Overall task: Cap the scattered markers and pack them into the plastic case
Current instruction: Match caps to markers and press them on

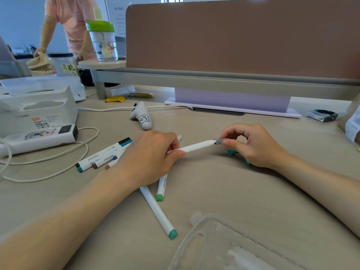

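Office desk (224, 184), partition panel (243, 36)

The beige table (214, 182) held a bunch of markers (101, 154) at nine o'clock. A green-tipped marker (162, 186) and a teal-tipped marker (157, 210) lay at six o'clock. A clear plastic case (206, 240) sat at five. A white controller (143, 117) lay at eleven, and a white box (39, 114) at ten.

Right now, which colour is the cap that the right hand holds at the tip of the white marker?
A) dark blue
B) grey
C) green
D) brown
B: the right hand pinches a grey cap at the tip of the white marker, which the left hand grips by its other end.
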Motion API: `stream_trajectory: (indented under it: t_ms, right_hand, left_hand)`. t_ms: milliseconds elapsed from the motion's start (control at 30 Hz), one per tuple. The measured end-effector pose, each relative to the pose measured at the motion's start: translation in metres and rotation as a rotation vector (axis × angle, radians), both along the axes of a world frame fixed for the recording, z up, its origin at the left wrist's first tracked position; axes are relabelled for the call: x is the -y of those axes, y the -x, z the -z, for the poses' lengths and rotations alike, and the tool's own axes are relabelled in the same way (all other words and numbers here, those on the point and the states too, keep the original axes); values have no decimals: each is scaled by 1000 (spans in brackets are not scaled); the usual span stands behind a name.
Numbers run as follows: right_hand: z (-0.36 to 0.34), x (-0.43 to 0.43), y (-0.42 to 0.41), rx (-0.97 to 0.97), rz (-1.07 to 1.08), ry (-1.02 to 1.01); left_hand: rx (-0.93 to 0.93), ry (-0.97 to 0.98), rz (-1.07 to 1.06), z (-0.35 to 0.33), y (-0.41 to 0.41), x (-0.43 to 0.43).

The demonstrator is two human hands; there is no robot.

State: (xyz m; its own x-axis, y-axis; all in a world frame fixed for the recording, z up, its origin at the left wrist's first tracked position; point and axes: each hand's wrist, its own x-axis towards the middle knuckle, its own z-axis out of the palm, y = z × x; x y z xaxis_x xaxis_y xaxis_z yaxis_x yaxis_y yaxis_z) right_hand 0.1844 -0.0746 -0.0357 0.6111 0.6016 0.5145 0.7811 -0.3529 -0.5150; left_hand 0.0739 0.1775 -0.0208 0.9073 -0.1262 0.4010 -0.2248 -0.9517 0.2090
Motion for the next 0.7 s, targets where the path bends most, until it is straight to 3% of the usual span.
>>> stream_trajectory:
  t_ms: [433, 700]
  right_hand:
    - [-6, -6, 7, -93, -8, -147]
    - [-9, -8, 11, -121, 13, -244]
  left_hand:
    - [187, 301, 50, 2, 2, 0]
    - [341, 308, 120, 2, 7, 2]
